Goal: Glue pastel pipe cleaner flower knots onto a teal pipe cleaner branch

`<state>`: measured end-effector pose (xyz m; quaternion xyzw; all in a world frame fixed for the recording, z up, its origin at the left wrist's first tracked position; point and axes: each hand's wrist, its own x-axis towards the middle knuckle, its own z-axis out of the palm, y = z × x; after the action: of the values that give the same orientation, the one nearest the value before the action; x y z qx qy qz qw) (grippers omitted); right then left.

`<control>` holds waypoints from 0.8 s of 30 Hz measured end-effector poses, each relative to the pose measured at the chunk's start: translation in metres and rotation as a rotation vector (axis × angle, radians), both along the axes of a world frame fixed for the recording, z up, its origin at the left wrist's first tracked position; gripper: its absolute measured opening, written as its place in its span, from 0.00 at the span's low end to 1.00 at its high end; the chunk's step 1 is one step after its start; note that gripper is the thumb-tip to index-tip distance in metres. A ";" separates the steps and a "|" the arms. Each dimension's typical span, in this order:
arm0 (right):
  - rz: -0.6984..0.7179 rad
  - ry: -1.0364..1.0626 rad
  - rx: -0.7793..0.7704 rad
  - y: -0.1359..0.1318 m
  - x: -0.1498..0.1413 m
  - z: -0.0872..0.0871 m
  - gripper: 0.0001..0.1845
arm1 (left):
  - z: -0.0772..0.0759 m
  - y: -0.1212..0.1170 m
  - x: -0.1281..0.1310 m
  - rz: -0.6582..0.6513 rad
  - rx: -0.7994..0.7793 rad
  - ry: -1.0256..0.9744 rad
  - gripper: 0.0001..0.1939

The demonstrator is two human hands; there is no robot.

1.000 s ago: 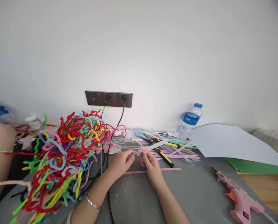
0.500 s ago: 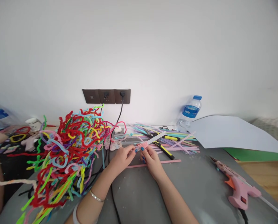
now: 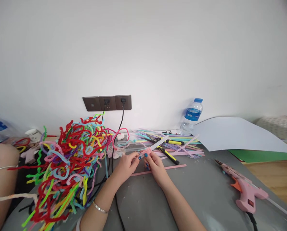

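Observation:
A pink pipe cleaner (image 3: 147, 150) is coiled around a whitish translucent stick (image 3: 160, 142) that looks like a glue stick and slants up to the right. My left hand (image 3: 126, 166) is closed, pinching at the lower left end of the stick. On the coil itself, the thumb and fingers of my right hand (image 3: 156, 166) press together. Beneath both hands a straight pink pipe cleaner (image 3: 176, 166) lies on the grey table. Just beyond them are pliers (image 3: 169, 154) with black and yellow handles, on top of several pastel pipe cleaners (image 3: 193, 150).
To the left rises a tangled heap of colourful pipe cleaners (image 3: 73, 163). Black cables (image 3: 117, 205) cross the table from the wall sockets (image 3: 107, 103). A pink glue gun (image 3: 247, 195), a water bottle (image 3: 193, 115) and white paper (image 3: 239, 133) stand right. Another person's arm (image 3: 4, 173) is far left.
The view has shifted slightly. My hands keep their grip on the stick and the pink coil with little movement. At far left, the other person's hand and wrist have come further into view.

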<state>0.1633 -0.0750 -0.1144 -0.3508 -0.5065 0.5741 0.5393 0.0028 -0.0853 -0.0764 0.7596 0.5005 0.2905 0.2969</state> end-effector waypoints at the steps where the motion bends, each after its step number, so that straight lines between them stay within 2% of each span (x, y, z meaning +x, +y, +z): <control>1: 0.000 0.000 -0.001 0.000 0.000 0.000 0.27 | 0.000 0.000 0.000 -0.001 0.000 0.001 0.13; 8: 0.002 -0.005 -0.007 -0.001 0.000 0.002 0.28 | -0.002 0.000 -0.001 -0.008 -0.002 -0.001 0.12; 15: -0.006 -0.031 -0.009 0.000 0.001 0.001 0.29 | 0.002 -0.002 0.000 -0.027 0.018 -0.008 0.12; 24: 0.040 -0.062 -0.031 -0.003 0.001 0.003 0.31 | 0.001 -0.003 -0.002 -0.068 0.039 -0.007 0.21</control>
<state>0.1643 -0.0777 -0.1112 -0.3666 -0.5211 0.5812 0.5062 0.0003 -0.0879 -0.0759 0.7808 0.4677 0.2925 0.2935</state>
